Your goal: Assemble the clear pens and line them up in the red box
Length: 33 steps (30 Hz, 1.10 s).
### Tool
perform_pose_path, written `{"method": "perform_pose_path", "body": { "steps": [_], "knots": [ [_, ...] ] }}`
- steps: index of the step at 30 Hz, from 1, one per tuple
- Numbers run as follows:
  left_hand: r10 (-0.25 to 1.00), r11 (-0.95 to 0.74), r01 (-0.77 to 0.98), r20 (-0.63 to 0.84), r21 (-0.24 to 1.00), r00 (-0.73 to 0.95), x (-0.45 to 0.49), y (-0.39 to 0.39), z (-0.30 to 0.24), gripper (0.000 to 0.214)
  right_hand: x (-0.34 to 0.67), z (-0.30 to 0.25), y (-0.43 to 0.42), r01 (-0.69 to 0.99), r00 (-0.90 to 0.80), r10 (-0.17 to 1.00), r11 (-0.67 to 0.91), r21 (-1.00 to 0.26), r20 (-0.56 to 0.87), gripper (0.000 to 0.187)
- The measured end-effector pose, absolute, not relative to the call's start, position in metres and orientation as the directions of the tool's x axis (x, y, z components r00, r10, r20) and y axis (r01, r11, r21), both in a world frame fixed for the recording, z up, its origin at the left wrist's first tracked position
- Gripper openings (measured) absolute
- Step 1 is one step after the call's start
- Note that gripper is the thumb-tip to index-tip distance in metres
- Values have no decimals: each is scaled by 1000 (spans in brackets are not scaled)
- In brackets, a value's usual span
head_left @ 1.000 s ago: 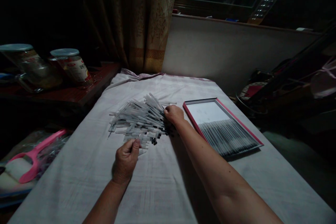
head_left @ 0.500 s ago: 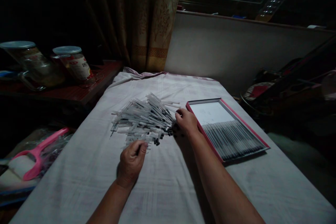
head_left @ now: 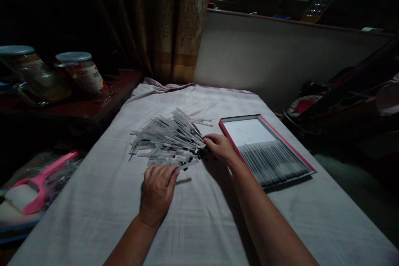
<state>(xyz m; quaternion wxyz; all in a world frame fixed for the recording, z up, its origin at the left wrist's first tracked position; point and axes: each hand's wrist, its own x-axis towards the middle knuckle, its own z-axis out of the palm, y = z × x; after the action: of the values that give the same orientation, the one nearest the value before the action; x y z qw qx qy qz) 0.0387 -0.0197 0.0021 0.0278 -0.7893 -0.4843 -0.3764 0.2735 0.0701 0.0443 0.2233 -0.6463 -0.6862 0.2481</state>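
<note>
A heap of thin, clear-bodied pens (head_left: 165,133) with dark ends lies fanned out on the cloth. My left hand (head_left: 157,189), at the near side of the heap, is closed on one pen (head_left: 189,165), which sticks out to the right from between thumb and fingers. At the right edge of the heap, the fingertips of my right hand (head_left: 220,147) are pinched together against the pen ends; whether a pen is between them is hidden. To the right lies a shallow red-edged box (head_left: 254,129), its near part filled with a row of similar pens (head_left: 272,164).
A pale checked cloth (head_left: 199,224) covers the surface. On the left, a dark red table (head_left: 109,102) bears a lidded jar (head_left: 85,72) and a glass jug (head_left: 42,85). Below it is a pink-handled item (head_left: 42,181) among plastic bags. A curtain (head_left: 183,29) hangs behind.
My left hand has turned palm-down, and a pen now shows in its grip. My right fingers have shifted slightly left and down onto the pen ends. The whole view has shifted a little.
</note>
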Motion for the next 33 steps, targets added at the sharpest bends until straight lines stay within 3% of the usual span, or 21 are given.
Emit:
{"method": "perform_pose_path", "body": {
  "steps": [2,8,12,19,22,24,27,30,33],
  "knots": [
    [733,-521,797,638,306,234,38,-20,3,18,272,44,85,896,15,1000,-17,-443,-7,30],
    [712,-493,811,682,314,168,39,-18,1,21,263,47,103,972,49,992,-74,-224,-114,26],
    [712,-517,771,686,372,146,41,-16,-3,22,257,49,106,986,51,988,-73,-148,-144,29],
    [756,-525,726,635,445,157,40,-15,-6,28,265,57,92,987,90,990,-104,-123,-111,27],
    [771,-490,743,625,456,125,39,-15,-7,26,276,55,72,955,147,989,-147,-259,-20,29],
    [774,-469,765,623,442,114,39,-16,-7,23,281,48,53,856,159,985,-104,-506,66,32],
    [771,-464,772,627,433,112,39,-16,-5,21,282,30,22,523,158,976,46,-851,150,30],
    [771,-468,759,629,452,101,39,-15,-3,21,271,18,-6,222,159,974,127,-967,164,26],
    [784,-466,740,613,485,92,39,-15,-4,22,259,20,-29,110,180,967,162,-981,180,23]
  ]
}}
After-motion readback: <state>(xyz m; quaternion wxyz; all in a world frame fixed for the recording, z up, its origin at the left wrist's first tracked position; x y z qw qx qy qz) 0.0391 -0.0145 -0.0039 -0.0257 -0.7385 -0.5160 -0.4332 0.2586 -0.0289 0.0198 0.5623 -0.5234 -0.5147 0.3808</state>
